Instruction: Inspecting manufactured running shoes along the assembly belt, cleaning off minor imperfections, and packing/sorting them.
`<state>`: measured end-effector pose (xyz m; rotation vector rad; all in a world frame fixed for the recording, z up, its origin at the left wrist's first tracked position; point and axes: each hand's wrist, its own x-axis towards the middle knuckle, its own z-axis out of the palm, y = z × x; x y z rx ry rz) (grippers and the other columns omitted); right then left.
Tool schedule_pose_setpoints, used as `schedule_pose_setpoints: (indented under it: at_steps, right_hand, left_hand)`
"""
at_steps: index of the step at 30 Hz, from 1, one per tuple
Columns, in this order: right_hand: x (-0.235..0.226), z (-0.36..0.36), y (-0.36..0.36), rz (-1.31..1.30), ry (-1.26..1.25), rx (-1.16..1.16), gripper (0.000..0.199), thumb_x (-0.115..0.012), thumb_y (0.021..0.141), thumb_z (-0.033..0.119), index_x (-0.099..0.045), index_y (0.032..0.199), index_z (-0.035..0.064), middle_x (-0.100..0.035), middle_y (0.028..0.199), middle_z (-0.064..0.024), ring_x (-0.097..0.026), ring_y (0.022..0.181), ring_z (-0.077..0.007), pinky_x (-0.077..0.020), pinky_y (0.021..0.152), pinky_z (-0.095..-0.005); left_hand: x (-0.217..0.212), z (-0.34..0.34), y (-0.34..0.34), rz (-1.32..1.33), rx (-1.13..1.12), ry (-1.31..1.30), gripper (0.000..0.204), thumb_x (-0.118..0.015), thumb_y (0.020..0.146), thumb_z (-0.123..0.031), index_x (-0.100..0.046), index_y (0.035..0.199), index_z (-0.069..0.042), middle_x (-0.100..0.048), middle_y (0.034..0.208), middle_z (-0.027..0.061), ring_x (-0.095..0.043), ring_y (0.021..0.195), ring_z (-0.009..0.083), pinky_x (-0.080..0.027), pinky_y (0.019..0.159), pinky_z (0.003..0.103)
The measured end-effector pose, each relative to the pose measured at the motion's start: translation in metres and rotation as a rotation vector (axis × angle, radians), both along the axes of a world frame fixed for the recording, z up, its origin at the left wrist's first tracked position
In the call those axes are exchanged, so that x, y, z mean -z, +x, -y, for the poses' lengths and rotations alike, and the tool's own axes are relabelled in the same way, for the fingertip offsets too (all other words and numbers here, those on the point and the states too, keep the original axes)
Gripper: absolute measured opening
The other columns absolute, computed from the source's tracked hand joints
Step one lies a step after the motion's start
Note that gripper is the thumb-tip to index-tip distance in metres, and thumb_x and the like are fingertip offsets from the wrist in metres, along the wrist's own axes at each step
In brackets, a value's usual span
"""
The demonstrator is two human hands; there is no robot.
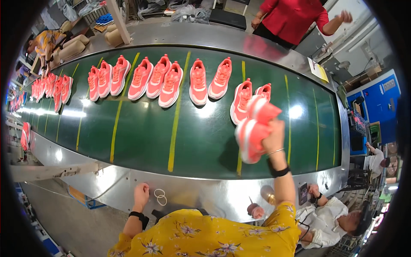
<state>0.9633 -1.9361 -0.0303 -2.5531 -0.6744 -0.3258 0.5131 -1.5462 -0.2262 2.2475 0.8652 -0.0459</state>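
My right hand [275, 136] is raised over the green conveyor belt [205, 141], its fingers closed on a pair of coral sneakers [251, 139] with white soles. Motion blurs the pair. Just behind them on the belt stand two more coral sneakers [240, 102], partly covered by the held ones. My left hand [141, 195] rests on the metal ledge [188, 186] with its fingers curled in and nothing visible in them. Beside it lie two thin white rings [160, 196].
Rows of coral sneakers [170, 85] stand along the belt between yellow stripes. A pinkish lump with a spike [255, 210] and a phone [303, 193] lie on the near ledge. A co-worker in white [329, 220] sits at my right; a person in red [291, 19] stands across the belt.
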Motion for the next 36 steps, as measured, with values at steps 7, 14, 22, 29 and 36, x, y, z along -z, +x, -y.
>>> schedule_pose_setpoints:
  at_steps: [7,14,22,29,36]
  right_hand:
    - [0.107,0.148,0.22,0.008,-0.184,0.457,0.038,-0.061,0.083,0.013,-0.059,0.122,0.0104,-0.06,0.121,-0.0205,-0.055,0.109,-0.044,-0.0446,0.094,-0.0497]
    - [0.2,0.127,0.234,-0.127,-0.231,0.935,0.058,-0.044,0.098,0.056,-0.036,0.148,0.0274,-0.051,0.139,-0.0167,-0.059,0.11,-0.042,-0.0484,0.091,-0.0544]
    - [0.184,0.06,0.099,0.247,0.232,0.204,0.032,-0.049,0.099,0.017,-0.056,0.125,-0.0003,-0.057,0.123,-0.0183,-0.051,0.113,-0.0371,-0.0337,0.102,-0.0491]
    - [0.141,-0.098,-0.254,-0.427,0.427,-0.722,0.022,-0.053,0.08,-0.008,-0.067,0.091,0.0031,-0.065,0.086,-0.0122,-0.064,0.079,-0.0283,-0.0524,0.071,-0.0364]
    - [0.137,-0.197,-0.506,-1.097,-0.011,-1.145,0.02,-0.061,0.09,0.006,-0.073,0.105,0.008,-0.071,0.096,-0.0087,-0.067,0.08,-0.0177,-0.0528,0.069,-0.0297]
  left_hand:
    - [0.008,0.021,0.008,-0.168,-0.222,-0.006,0.014,-0.072,0.074,0.001,-0.06,0.079,-0.005,-0.058,0.076,0.0099,-0.058,0.066,0.0236,-0.048,0.063,0.035]
    - [-0.019,0.038,0.022,-0.252,-0.199,0.119,0.013,-0.073,0.075,-0.005,-0.062,0.082,-0.004,-0.061,0.08,0.011,-0.061,0.071,0.0261,-0.05,0.066,0.037]
    - [-0.045,0.056,-0.016,-0.17,-0.173,0.036,0.022,-0.068,0.08,-0.015,-0.066,0.099,-0.005,-0.066,0.088,0.0139,-0.064,0.085,0.0319,-0.052,0.077,0.041]
    - [-0.077,0.079,-0.092,-0.092,-0.011,-0.146,0.027,-0.062,0.085,-0.019,-0.065,0.107,-0.004,-0.07,0.102,0.017,-0.066,0.096,0.0356,-0.052,0.083,0.043]
    - [-0.047,0.071,-0.301,-0.103,-0.112,-0.126,0.033,-0.061,0.089,-0.022,-0.064,0.116,-0.004,-0.069,0.107,0.0186,-0.063,0.104,0.0363,-0.05,0.091,0.045]
